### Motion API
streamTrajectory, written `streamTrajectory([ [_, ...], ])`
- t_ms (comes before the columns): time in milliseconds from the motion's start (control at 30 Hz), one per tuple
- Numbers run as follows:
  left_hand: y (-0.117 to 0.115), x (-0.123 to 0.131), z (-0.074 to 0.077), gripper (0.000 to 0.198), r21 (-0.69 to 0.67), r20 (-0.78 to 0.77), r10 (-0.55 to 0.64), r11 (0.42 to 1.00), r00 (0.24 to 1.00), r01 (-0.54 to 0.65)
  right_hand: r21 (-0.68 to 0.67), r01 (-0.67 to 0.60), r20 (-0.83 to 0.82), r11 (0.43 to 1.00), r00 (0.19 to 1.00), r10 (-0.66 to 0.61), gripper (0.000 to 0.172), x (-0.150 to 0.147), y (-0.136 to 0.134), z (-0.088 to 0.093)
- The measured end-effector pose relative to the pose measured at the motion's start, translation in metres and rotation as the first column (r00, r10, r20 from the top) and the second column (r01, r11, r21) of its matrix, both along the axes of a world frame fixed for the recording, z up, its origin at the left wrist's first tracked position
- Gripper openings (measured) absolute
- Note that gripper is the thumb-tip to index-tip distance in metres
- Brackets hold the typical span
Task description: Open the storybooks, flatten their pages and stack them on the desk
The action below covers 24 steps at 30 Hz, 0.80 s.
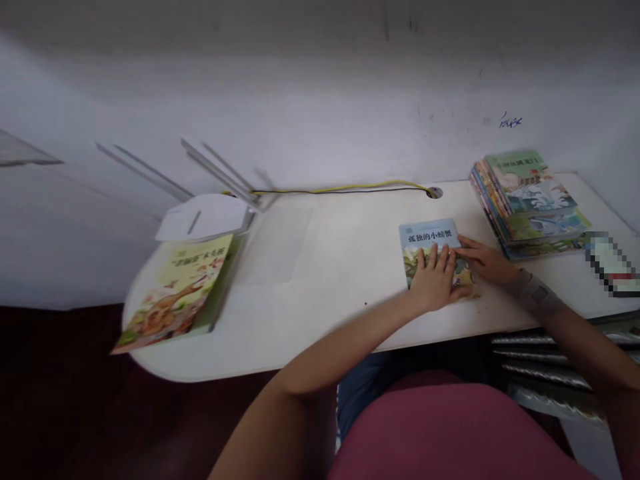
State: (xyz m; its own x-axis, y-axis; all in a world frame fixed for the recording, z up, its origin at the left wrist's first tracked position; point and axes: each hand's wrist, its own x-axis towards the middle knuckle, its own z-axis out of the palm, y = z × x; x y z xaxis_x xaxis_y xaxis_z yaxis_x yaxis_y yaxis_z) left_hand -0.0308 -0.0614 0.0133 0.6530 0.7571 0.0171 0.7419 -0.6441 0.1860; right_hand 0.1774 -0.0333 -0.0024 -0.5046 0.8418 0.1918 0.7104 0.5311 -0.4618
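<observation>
Fingers point(433, 259) of the left hand point(433, 287) spread wide and flat on a thin picture book point(429, 235), no grip, just palm and fingers pressed on the cover, with 孤独的小螃蟹 printed across the pale blue top strip. Book lying flat and a bit skewed on a white rounded desk point(320, 267), right under both hands, most of the cover art hidden by them. Right hand point(485, 261) reaching in from the side, fingers close together and lightly curved, fingertips point(461, 244) resting on the cover just beside the left fingers, nothing pinched. Grey band point(535, 295) around the right wrist. Just past the right hand, a slightly fanned stack of picture books point(525, 200), very near those knuckles, though hard to say if touching. Well off to the left, a bigger green-and-yellow picture book point(173, 293) with one corner out past the desk edge, and a white paper sheet point(203, 217) behind it. Yellow-and-black cable point(340, 188) along the back of the desk, running into a round grommet point(434, 193). Blocky pixelated patch point(613, 265) at the right end of the desk, impossible to make out
</observation>
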Motion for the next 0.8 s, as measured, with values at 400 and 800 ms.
streamTrajectory([
  [400,-0.002,-0.004,-0.005,0.069,0.078,0.086,-0.152,0.986,0.985,0.146,0.001,-0.289,0.256,0.957,0.925,0.279,0.055,-0.057,0.018,0.017],
  [800,0.001,-0.002,0.004,0.079,-0.124,0.189,0.165,0.982,0.968,-0.143,0.148,0.096,0.381,0.984,0.913,-0.146,0.052,-0.065,0.057,0.01],
])
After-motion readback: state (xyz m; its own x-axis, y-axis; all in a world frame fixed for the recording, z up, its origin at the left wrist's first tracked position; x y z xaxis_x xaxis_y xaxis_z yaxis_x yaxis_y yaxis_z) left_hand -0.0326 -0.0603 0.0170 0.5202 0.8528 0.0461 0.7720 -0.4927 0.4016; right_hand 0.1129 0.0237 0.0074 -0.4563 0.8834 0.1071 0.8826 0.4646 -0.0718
